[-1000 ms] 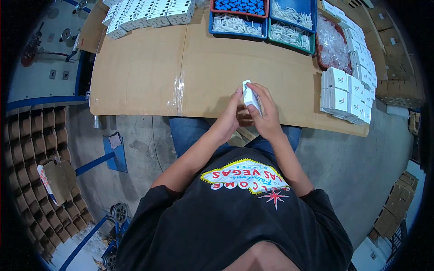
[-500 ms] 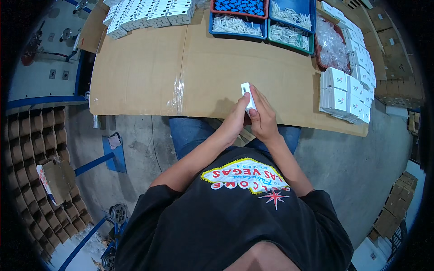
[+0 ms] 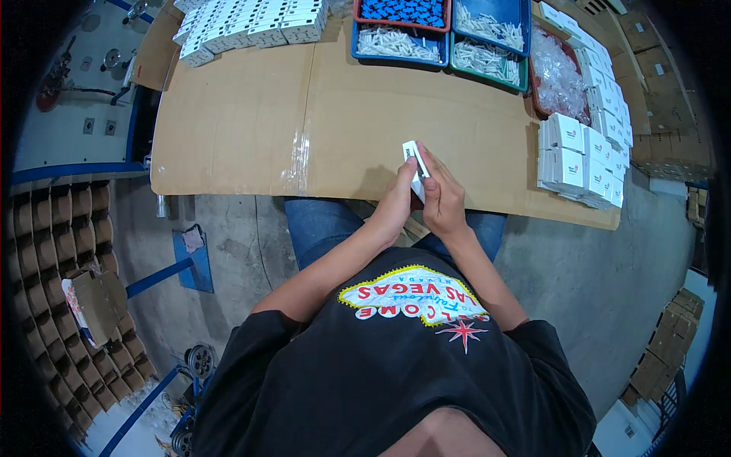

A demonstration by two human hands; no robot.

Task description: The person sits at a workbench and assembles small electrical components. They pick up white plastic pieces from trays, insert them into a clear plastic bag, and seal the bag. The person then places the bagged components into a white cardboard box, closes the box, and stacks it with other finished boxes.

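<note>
A small white carton (image 3: 410, 150) is held upright between my two hands, just above the near edge of the cardboard-covered table (image 3: 228, 129). My left hand (image 3: 394, 199) grips its left side, with the thumb lying along the face. On the other side, my right hand (image 3: 444, 199) has its fingers wrapped round the carton and its thumb pressed near the middle. A dark slit shows on the carton between the thumbs. The carton's lower part and its contents, if any, are hidden by my hands.
Small white cartons stand in rows (image 3: 255, 27) at the far left, and stacked white boxes (image 3: 582, 164) line the right edge. At the back are trays of white tube-like pieces (image 3: 396, 43), a tray of blue pieces (image 3: 403, 11) and a bin of clear plastic (image 3: 560, 72).
The carton has tilted and shifted slightly left, and a dark slit now shows on it. My right thumb has moved up a little along its side.
</note>
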